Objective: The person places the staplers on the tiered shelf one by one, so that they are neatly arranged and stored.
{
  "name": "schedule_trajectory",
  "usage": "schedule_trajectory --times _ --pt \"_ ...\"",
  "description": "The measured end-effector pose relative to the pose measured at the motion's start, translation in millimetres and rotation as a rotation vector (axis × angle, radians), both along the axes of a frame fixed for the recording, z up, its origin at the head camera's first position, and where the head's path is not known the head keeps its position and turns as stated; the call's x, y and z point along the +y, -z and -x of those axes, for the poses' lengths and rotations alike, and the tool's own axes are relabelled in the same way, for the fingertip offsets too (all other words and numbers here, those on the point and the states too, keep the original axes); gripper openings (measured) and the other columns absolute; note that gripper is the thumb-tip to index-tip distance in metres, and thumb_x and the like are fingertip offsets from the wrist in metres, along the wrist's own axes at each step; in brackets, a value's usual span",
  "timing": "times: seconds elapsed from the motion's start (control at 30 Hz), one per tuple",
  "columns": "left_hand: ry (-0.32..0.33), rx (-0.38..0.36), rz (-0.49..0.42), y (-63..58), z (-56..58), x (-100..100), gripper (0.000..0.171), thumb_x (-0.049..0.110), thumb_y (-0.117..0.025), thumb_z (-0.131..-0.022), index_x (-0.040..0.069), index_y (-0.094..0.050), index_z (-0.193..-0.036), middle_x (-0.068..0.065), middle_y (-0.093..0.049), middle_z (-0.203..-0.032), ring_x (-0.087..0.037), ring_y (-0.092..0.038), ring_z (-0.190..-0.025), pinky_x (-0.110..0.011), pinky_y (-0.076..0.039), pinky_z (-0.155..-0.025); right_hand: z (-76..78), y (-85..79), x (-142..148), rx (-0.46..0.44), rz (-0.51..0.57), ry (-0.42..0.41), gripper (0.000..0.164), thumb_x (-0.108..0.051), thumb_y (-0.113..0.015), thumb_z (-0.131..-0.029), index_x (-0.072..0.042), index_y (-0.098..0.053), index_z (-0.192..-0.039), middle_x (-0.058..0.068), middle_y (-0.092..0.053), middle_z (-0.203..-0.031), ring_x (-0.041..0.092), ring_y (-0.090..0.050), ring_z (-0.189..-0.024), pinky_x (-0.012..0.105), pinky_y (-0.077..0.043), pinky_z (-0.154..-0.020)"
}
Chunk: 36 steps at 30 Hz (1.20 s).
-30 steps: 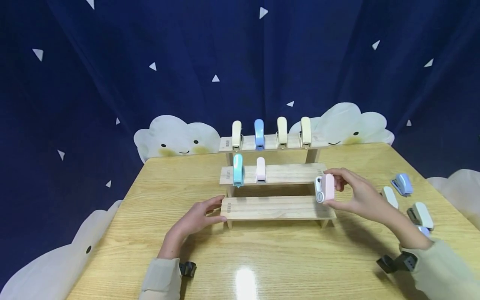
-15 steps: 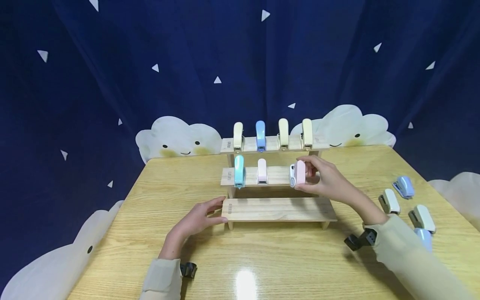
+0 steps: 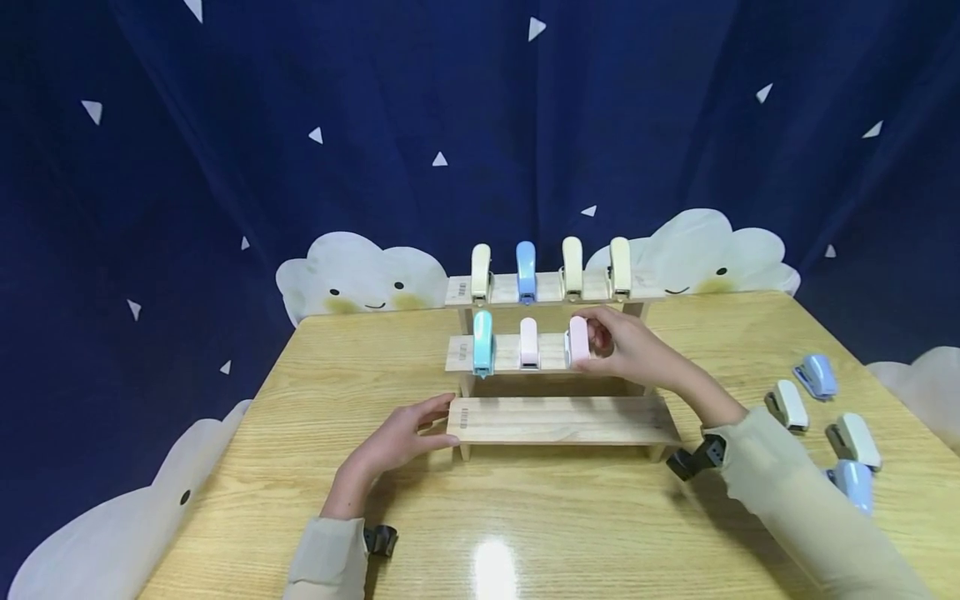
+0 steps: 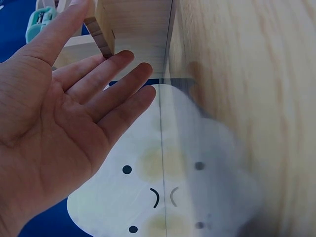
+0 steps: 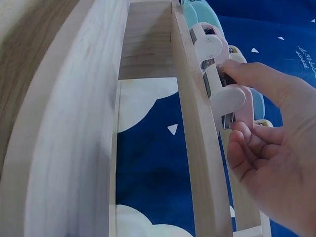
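A pink and white stapler [image 3: 577, 340] is pinched in my right hand [image 3: 628, 348], at the middle tier of the wooden shelf [image 3: 592, 417]. In the right wrist view the held stapler [image 5: 229, 98] stands at the tier's front edge, thumb on one end and curled fingers on the other. Left of it on that tier are another pink stapler [image 3: 528, 343] and a turquoise stapler [image 3: 483, 343]. My left hand [image 3: 397, 435] is at the left end of the lowest tier; in the left wrist view its fingers [image 4: 123, 94] are stretched out and the thumb touches the board's end.
On the top tier stand cream staplers [image 3: 572, 268] and a blue stapler [image 3: 526, 272]. Several loose staplers lie on the table at the right, among them a white stapler [image 3: 787, 406] and a light blue stapler [image 3: 816, 376]. A dark blue curtain [image 3: 375, 125] hangs behind.
My right hand has carried the pink stapler leftward and back, from the shelf's right end to beside the other pink stapler on the middle tier. My left hand has stayed put.
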<state>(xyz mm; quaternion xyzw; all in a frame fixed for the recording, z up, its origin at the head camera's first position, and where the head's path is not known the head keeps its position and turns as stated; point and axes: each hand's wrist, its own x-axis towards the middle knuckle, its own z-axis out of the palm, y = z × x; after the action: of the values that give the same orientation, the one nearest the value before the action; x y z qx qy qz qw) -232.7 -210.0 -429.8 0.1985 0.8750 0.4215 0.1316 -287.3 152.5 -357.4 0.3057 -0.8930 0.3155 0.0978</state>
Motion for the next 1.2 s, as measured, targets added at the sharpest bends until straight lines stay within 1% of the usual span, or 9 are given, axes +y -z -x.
schedule_trajectory --times 0.13,0.27,0.43,0.6,0.67,0.77,0.93,1.07,1.2 --pt "-0.001 -0.004 0.001 -0.4 0.2 0.2 0.077 0.036 -0.069 -0.09 0.007 -0.033 -0.152 -0.016 -0.046 -0.151 -0.036 -0.046 -0.138 -0.05 -0.04 -0.115 3.2 -0.9 -0.9 -0.06 -0.002 -0.003 0.063 -0.022 -0.086 -0.075 0.0 -0.055 -0.126 0.003 -0.055 -0.086 0.013 -0.052 -0.075 0.019 -0.048 -0.064" --pt "-0.005 -0.004 0.0 -1.1 0.1 0.1 0.077 0.036 -0.069 -0.09 0.008 -0.033 -0.152 -0.016 -0.046 -0.15 -0.036 -0.046 -0.138 -0.05 -0.04 -0.115 4.7 -0.9 -0.6 -0.092 -0.008 -0.001 0.064 -0.024 -0.084 -0.077 0.001 -0.054 -0.127 0.004 -0.055 -0.086 0.015 -0.052 -0.076 0.02 -0.048 -0.064" --pt "-0.007 -0.003 -0.001 -0.9 0.3 0.3 0.077 0.035 -0.069 -0.09 0.008 -0.034 -0.152 -0.017 -0.046 -0.15 -0.036 -0.046 -0.138 -0.05 -0.04 -0.115 5.7 -0.7 0.0 -0.098 -0.004 0.002 0.064 -0.025 -0.084 -0.078 0.002 -0.054 -0.128 0.004 -0.056 -0.086 0.014 -0.052 -0.076 0.021 -0.048 -0.065" --pt "-0.009 -0.006 0.0 0.2 0.4 0.0 0.077 0.036 -0.069 -0.09 0.008 -0.034 -0.152 -0.017 -0.046 -0.15 -0.037 -0.046 -0.138 -0.051 -0.04 -0.115 3.1 -1.2 3.0 -0.094 0.001 0.005 0.07 -0.025 -0.083 -0.079 0.004 -0.05 -0.134 0.006 -0.058 -0.089 0.014 -0.052 -0.077 0.02 -0.049 -0.065" --pt "-0.012 -0.009 0.002 -0.1 0.3 -0.1 0.078 0.036 -0.07 -0.09 0.008 -0.034 -0.152 -0.017 -0.046 -0.151 -0.037 -0.046 -0.138 -0.051 -0.04 -0.115 -0.5 -3.1 7.0 -0.085 0.003 0.011 0.071 -0.024 -0.083 -0.079 0.004 -0.049 -0.135 0.006 -0.058 -0.09 0.014 -0.052 -0.078 0.02 -0.049 -0.066" --pt "-0.019 -0.012 0.005 -1.1 -0.6 0.0 0.078 0.037 -0.07 -0.089 0.009 -0.034 -0.152 -0.016 -0.045 -0.151 -0.036 -0.046 -0.138 -0.05 -0.04 -0.115 -7.9 -7.6 17.0 -0.046 0.0 0.025 0.07 -0.023 -0.084 -0.078 0.002 -0.05 -0.135 0.007 -0.059 -0.09 0.015 -0.052 -0.08 0.02 -0.05 -0.069" --pt "-0.021 -0.008 0.014 -1.6 -1.1 -0.2 0.079 0.037 -0.071 -0.088 0.01 -0.034 -0.152 -0.014 -0.045 -0.151 -0.035 -0.046 -0.139 -0.05 -0.04 -0.115 -24.1 -14.7 43.0 0.054 -0.003 0.034 0.069 -0.02 -0.084 -0.077 -0.002 -0.051 -0.135 0.005 -0.059 -0.092 0.013 -0.054 -0.081 0.015 -0.049 -0.073" --pt "-0.024 -0.007 0.014 -2.1 -1.3 -0.6 0.078 0.037 -0.071 -0.088 0.011 -0.035 -0.152 -0.014 -0.046 -0.151 -0.034 -0.047 -0.138 -0.049 -0.041 -0.115 -38.1 -15.6 69.6 0.14 -0.01 0.059 0.068 -0.014 -0.085 -0.075 0.0 -0.052 -0.133 0.001 -0.058 -0.093 0.004 -0.054 -0.082 0.006 -0.046 -0.077" --pt "-0.021 -0.007 0.012 -2.6 -1.6 -0.2 0.078 0.037 -0.071 -0.088 0.011 -0.035 -0.152 -0.014 -0.047 -0.15 -0.035 -0.047 -0.138 -0.049 -0.042 -0.114 -54.9 -13.1 97.7 0.149 -0.028 0.138 0.069 -0.014 -0.086 -0.074 0.0 -0.052 -0.133 -0.005 -0.055 -0.094 -0.006 -0.051 -0.084 0.0 -0.042 -0.079"
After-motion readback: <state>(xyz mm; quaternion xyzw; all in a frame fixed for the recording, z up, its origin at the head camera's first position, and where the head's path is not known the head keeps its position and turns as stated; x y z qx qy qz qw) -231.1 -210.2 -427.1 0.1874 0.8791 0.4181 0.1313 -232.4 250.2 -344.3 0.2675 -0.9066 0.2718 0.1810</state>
